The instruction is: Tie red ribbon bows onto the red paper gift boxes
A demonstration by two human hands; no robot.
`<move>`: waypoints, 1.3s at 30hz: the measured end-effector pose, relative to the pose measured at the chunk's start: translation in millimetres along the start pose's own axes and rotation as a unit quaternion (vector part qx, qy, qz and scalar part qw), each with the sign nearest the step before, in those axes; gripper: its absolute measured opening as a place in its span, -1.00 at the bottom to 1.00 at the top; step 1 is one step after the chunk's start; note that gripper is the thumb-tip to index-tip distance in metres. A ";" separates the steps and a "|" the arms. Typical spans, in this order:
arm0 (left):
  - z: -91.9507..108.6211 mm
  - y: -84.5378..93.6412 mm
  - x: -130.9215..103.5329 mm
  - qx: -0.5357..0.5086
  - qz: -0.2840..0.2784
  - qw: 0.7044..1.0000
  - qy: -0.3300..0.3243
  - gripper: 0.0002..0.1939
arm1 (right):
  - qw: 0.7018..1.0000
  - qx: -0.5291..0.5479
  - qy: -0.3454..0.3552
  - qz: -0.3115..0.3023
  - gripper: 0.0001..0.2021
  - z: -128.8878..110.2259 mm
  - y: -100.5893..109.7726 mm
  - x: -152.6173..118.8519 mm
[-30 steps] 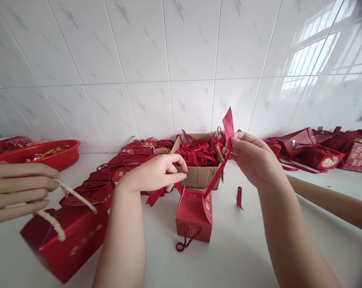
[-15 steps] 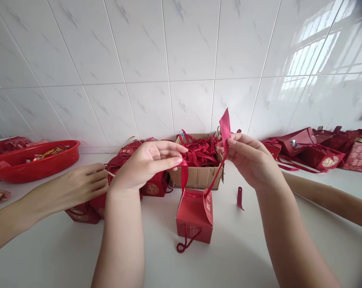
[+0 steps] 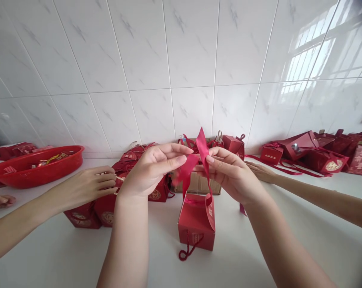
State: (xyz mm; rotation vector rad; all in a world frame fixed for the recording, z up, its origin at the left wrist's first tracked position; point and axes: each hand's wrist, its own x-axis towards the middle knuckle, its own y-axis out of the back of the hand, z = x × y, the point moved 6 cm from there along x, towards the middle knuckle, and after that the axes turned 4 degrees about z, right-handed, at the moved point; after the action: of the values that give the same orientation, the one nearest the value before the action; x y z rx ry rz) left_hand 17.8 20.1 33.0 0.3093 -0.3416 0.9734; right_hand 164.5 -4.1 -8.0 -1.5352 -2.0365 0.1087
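Observation:
A small red gift box (image 3: 196, 224) stands on the white table in front of me, a dark red cord handle hanging on its near side. A red ribbon (image 3: 202, 150) rises from both sides of its top. My left hand (image 3: 159, 166) pinches one ribbon end between thumb and fingers, above the box's left side. Pinched in my right hand (image 3: 227, 166) is the other end, whose tip points upward. The two ends are close together, and whether they touch is unclear.
Behind my hands is a cardboard box (image 3: 195, 183). Red gift boxes (image 3: 86, 216) cluster at the left, near a red basin (image 3: 37, 166). More red boxes (image 3: 325, 160) lie at the right. Another person's hands (image 3: 79, 186) reach in from both sides.
My hands have moved closer together, bringing the ribbon ends near each other. The other person's right-side hand now shows beyond my right arm, and a small red box has appeared behind my right hand.

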 end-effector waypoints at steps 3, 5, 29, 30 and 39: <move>2.6 1.5 -1.3 0.009 0.005 1.000 -0.012 -0.76 | 1.000 -0.028 0.007 0.001 -0.97 -1.5 -0.4 -1.5; 3.4 2.3 -1.5 0.017 0.011 1.000 -0.020 -0.76 | 0.999 -0.042 0.013 0.001 -0.95 -2.7 -0.7 -1.9; -6.1 -13.7 8.6 -0.015 0.161 0.982 -0.099 -0.89 | 0.991 -0.077 0.074 0.079 -0.94 -7.1 5.1 -1.4; -5.8 -10.6 7.5 -0.018 0.183 0.977 -0.103 -0.89 | 0.989 -0.082 0.082 0.088 -0.94 -9.4 7.4 -1.9; 2.4 1.9 2.6 0.016 0.226 0.968 -0.104 -0.86 | 0.974 -0.121 0.116 0.154 -0.94 -29.1 29.5 -4.0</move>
State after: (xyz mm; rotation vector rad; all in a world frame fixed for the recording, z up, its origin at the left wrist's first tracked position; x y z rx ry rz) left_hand 17.2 22.1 36.4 0.3720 -0.6063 1.4000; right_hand 204.7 -5.8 2.8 -1.9100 -1.6662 -0.1999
